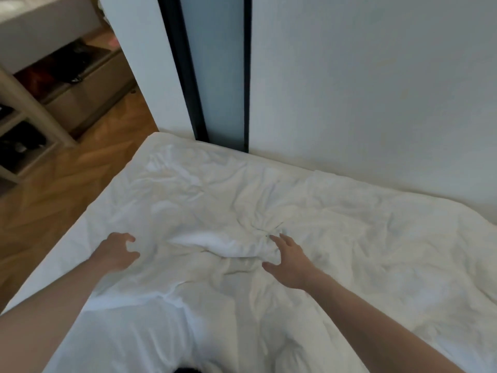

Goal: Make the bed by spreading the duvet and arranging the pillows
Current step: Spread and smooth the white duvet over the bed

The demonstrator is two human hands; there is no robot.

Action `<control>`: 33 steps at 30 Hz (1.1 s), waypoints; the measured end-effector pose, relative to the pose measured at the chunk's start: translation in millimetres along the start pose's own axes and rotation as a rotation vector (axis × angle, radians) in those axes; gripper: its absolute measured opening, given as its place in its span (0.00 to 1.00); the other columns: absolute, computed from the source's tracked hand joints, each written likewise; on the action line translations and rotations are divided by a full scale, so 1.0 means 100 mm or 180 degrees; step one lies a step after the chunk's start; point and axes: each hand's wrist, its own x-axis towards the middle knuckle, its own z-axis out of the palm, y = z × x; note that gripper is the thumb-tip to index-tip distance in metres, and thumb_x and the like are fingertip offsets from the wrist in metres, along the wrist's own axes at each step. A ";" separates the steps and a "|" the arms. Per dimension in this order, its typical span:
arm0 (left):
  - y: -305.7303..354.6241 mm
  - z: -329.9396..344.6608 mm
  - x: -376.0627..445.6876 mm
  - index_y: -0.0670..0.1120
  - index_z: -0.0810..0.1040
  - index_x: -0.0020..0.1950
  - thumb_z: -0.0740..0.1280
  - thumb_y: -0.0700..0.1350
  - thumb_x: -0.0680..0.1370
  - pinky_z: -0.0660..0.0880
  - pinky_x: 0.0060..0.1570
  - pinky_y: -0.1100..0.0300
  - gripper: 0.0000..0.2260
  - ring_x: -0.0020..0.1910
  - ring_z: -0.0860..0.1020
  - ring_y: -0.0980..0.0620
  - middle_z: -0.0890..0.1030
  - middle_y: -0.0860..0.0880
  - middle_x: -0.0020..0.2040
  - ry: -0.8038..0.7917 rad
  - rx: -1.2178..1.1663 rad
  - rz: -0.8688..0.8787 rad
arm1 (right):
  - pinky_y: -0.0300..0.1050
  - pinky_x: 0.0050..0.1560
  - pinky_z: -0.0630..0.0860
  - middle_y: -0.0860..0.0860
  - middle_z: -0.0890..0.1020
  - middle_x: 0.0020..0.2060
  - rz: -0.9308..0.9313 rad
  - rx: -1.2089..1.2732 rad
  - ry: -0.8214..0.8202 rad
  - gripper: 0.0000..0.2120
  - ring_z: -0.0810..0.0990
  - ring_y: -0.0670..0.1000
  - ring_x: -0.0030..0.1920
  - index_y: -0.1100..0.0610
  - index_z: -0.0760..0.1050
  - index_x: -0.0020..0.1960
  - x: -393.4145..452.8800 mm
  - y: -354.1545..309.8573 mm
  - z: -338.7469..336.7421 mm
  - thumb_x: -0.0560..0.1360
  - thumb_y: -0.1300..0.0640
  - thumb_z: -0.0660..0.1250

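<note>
Hands, two, both reaching over a white duvet (269, 200) that fills centre and right of the frame, spread rumpled across the bed up to the wall (376, 76). Left hand (117, 251), lower left of centre: fingers curled like a claw, gripping nothing, fingertips at or just above the cloth; contact cannot be told. Right hand (289, 261), just right of centre: fingers spread and relaxed, released, thumb out to the left, fingertips near a raised fold (223, 244) of the duvet that lies between both hands. One duvet, one fold bunched up. Upper left: wooden floor (88, 162), one open shelf unit (24, 130) with dark items. One dark-framed panel (215, 71) at upper centre.
</note>
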 end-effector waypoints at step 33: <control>-0.52 -0.64 3.60 0.43 0.83 0.49 0.73 0.56 0.71 0.75 0.35 0.60 0.17 0.38 0.80 0.48 0.82 0.48 0.44 -0.0635 0.1155 -0.0212 | 0.48 0.67 0.73 0.47 0.78 0.66 0.0190 0.0358 0.0291 0.45 0.77 0.52 0.67 0.46 0.74 0.70 3.43 -1.07 1.14 0.62 0.20 0.67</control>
